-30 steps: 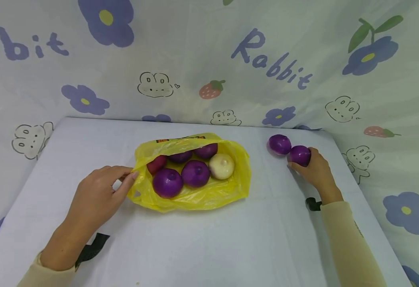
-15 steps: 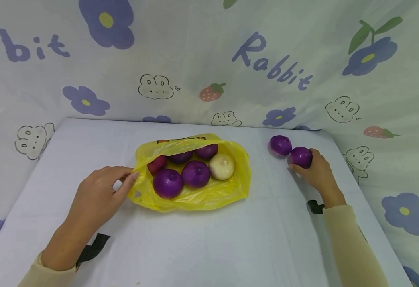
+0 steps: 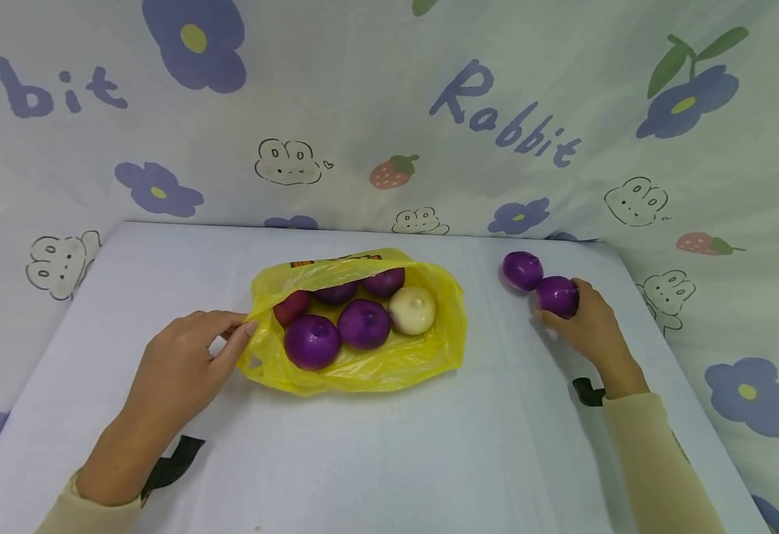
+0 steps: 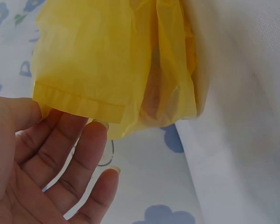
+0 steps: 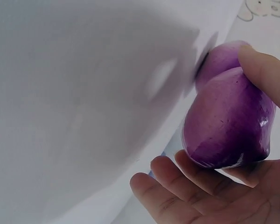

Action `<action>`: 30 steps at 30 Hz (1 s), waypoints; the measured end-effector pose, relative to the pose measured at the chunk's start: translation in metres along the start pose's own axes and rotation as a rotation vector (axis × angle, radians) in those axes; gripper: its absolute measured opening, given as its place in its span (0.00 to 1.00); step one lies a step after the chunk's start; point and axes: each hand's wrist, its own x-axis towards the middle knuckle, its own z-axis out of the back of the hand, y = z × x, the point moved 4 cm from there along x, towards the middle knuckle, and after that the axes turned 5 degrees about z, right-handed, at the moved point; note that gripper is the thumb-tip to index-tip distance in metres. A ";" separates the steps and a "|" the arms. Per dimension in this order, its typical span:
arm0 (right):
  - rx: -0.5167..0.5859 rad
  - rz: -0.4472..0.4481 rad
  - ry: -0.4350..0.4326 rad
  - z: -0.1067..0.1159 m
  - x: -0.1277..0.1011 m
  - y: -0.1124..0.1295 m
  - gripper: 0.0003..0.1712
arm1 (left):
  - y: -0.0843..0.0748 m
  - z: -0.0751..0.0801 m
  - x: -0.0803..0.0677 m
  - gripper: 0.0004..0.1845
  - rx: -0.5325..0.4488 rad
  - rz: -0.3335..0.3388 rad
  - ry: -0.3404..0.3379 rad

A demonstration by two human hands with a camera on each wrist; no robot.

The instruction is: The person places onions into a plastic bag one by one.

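Behind the white bench (image 3: pixel 376 452) hangs a flower-and-rabbit printed cloth (image 3: pixel 389 111). At centre lies a yellow bag (image 3: pixel 389 363) of onions, its edge pinched by the left hand (image 3: pixel 178 363). Far right, the right hand (image 3: pixel 585 326) grips a purple onion (image 3: pixel 556 294) beside another purple one (image 3: pixel 521 269).

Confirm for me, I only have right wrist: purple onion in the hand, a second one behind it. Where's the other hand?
Observer: The left hand pinches the rim of a yellow bag lying open at mid-table.
Operator: Anything in the bag?
Observer: Yes: four purple onions, one white onion and one red one.
Operator: Is my onion lifted?
Observer: The head view suggests not; the held purple onion appears to sit on the table, touching the second purple onion.
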 end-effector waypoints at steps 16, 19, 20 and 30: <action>-0.027 0.055 -0.028 0.005 -0.015 0.024 0.55 | 0.001 -0.002 -0.002 0.11 -0.013 -0.016 -0.023; -0.026 0.067 -0.029 0.006 -0.020 0.032 0.54 | 0.001 -0.002 -0.002 0.11 -0.008 -0.013 -0.022; -0.026 0.071 -0.030 0.006 -0.022 0.034 0.54 | 0.002 -0.002 -0.002 0.11 -0.005 -0.014 -0.023; -0.027 0.142 -0.055 0.007 -0.037 0.055 0.55 | 0.001 -0.002 -0.001 0.11 -0.001 -0.018 -0.027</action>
